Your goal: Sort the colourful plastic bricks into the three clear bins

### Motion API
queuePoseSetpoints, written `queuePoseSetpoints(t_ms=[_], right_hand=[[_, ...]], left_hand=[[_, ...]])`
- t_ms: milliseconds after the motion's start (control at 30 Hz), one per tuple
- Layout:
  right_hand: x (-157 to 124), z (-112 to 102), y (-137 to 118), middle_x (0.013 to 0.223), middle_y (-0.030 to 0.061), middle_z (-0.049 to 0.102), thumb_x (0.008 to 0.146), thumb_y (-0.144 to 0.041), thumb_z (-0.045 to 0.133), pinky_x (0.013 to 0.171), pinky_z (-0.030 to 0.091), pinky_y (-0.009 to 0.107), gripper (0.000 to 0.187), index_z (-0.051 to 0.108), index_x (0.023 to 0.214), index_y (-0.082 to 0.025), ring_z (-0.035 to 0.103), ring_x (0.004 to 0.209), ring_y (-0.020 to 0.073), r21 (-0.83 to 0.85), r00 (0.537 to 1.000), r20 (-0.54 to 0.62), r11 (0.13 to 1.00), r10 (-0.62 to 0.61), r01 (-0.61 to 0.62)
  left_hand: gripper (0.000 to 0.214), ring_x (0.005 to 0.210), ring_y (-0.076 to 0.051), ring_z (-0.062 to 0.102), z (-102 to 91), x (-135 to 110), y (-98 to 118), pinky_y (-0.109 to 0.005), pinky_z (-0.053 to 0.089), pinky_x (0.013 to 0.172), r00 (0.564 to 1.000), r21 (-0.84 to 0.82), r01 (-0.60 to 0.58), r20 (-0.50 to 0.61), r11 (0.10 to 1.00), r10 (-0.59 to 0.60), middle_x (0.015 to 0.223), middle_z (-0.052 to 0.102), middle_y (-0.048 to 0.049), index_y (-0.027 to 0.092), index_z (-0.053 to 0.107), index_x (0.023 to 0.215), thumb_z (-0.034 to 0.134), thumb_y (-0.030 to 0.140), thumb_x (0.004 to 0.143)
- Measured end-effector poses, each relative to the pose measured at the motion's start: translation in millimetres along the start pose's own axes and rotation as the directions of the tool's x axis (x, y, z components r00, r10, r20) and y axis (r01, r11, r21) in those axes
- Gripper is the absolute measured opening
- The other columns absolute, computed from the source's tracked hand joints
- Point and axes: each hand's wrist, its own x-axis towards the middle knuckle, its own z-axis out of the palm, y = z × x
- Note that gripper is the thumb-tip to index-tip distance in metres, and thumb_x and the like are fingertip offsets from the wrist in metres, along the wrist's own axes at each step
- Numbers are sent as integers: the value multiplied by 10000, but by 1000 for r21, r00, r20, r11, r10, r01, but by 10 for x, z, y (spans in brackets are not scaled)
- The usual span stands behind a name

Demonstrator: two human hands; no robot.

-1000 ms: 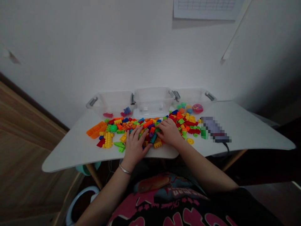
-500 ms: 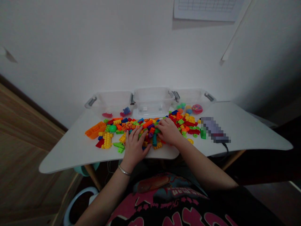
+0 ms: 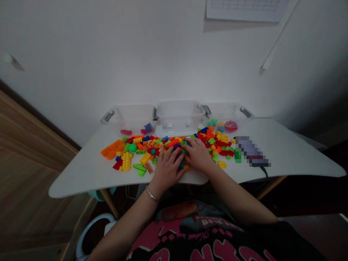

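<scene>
My left hand (image 3: 167, 169) lies palm down over the near middle of a heap of mixed plastic building bricks (image 3: 152, 145), its fingers spread across the pieces. Close by on the right, my right hand (image 3: 199, 155) rests on the same heap, fingers bent and slightly apart. Green pieces (image 3: 184, 150) show at its fingertips, partly covered by both hands. What lies under the palms is hidden. To the left of my left hand are a brown-orange brick (image 3: 149, 168), bright green pieces (image 3: 139, 168) and a yellow studded block (image 3: 126, 161).
Behind the heap stand three clear boxes: the left box (image 3: 136, 112) holds red and blue pieces, the middle box (image 3: 179, 108), and the right box (image 3: 225, 110) with coloured balls. An orange tray-like piece (image 3: 112, 149) lies left. A pixelated device (image 3: 251, 150) with a cable lies right.
My left hand has slid right, closer to my right hand, uncovering the brown-orange brick. My right hand stays over about the same spot. The whole view has shifted slightly.
</scene>
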Motion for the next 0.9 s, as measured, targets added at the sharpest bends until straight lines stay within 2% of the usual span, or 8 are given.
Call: queuePoseSetpoints(t_ms=[200, 433, 700, 800, 900], right_hand=[[-21, 66, -40, 1402, 153, 531, 864, -290, 589, 1126, 364, 487, 361, 676, 1189, -160, 411, 1328, 328, 30, 999, -30, 999, 39, -39], [-46, 130, -64, 1463, 182, 470, 846, -314, 618, 1164, 313, 500, 351, 693, 1145, -147, 333, 1405, 359, 29, 991, -99, 996, 92, -90], [-67, 163, -50, 1482, 170, 465, 832, -358, 634, 1133, 339, 525, 365, 695, 1130, -156, 325, 1412, 376, -7, 988, -117, 994, 105, -107], [-64, 169, -51, 1476, 170, 475, 845, -379, 617, 1133, 336, 523, 369, 697, 1126, -153, 335, 1408, 374, -13, 988, -116, 994, 105, -108], [-58, 173, -60, 1467, 159, 490, 857, -379, 598, 1138, 327, 521, 368, 696, 1136, -158, 339, 1407, 367, -11, 986, -117, 993, 117, -119]], left_hand=[[509, 1350, -356, 445, 44, 59, 7, -626, 218, 1192, 998, 22, 56, -16, 998, -55, 1407, 572, -122, 165, 639, 1264, 582, 489, 875], [452, 1306, -357, 480, 65, 25, -4, -619, 221, 1190, 994, 31, 88, -62, 996, -86, 1327, 626, -118, 176, 670, 1214, 585, 452, 867], [411, 1301, -356, 488, 85, -4, -1, -630, 200, 1185, 988, 67, 127, -102, 990, -119, 1298, 640, -123, 182, 687, 1183, 564, 423, 874], [469, 1325, -358, 468, 63, 1, 7, -632, 176, 1193, 992, 62, 101, -75, 993, -97, 1348, 610, -130, 177, 659, 1237, 566, 464, 877], [618, 1364, -366, 425, 57, 19, 27, -638, 136, 1204, 998, 46, 59, -37, 997, -57, 1414, 561, -138, 162, 593, 1330, 563, 567, 865]])
